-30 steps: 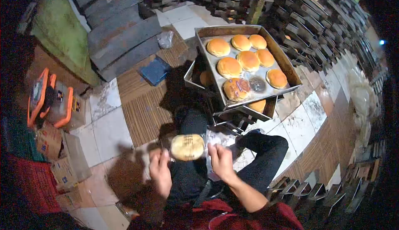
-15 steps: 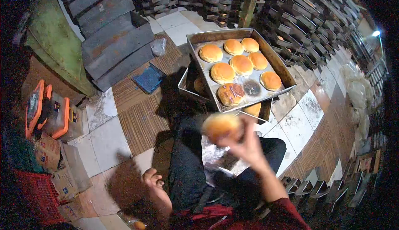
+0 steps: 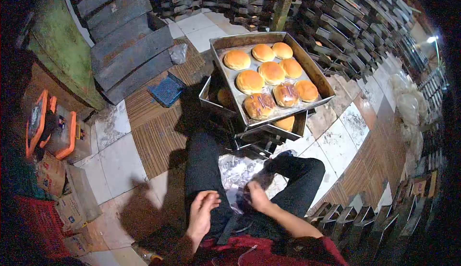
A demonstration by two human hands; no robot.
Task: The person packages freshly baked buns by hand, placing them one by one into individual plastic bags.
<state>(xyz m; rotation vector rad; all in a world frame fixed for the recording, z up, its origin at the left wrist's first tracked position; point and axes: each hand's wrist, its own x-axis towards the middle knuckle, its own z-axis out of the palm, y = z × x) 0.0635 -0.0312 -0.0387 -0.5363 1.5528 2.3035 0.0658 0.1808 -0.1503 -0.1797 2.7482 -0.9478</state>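
My left hand (image 3: 203,213) hovers over my left thigh, fingers loosely bent and apart, holding nothing visible. Between my legs my right hand (image 3: 258,197) has its fingers curled down at a heap of clear plastic wrappers (image 3: 235,172); what is in its fingertips I cannot make out. Ahead of my knees stands a metal tray (image 3: 227,90) of round golden buns (image 3: 271,73). Two of them are in clear printed wrappers: one wrapped bun (image 3: 259,106) at the near corner, another wrapped bun (image 3: 286,94) right of it.
More trays (image 3: 249,138) sit under the top one, with a bun (image 3: 285,123) showing inside. A blue basket (image 3: 166,90) lies on the floor at left, near dark stacked pans (image 3: 132,45). Orange-trimmed containers (image 3: 67,131), cardboard boxes (image 3: 72,213) and a red crate (image 3: 41,225) line the left side.
The bun in my right hand is now in the tray, wrapped, in the formerly bare spot. My right hand has dropped back to the wrappers. My left hand has moved up and right.
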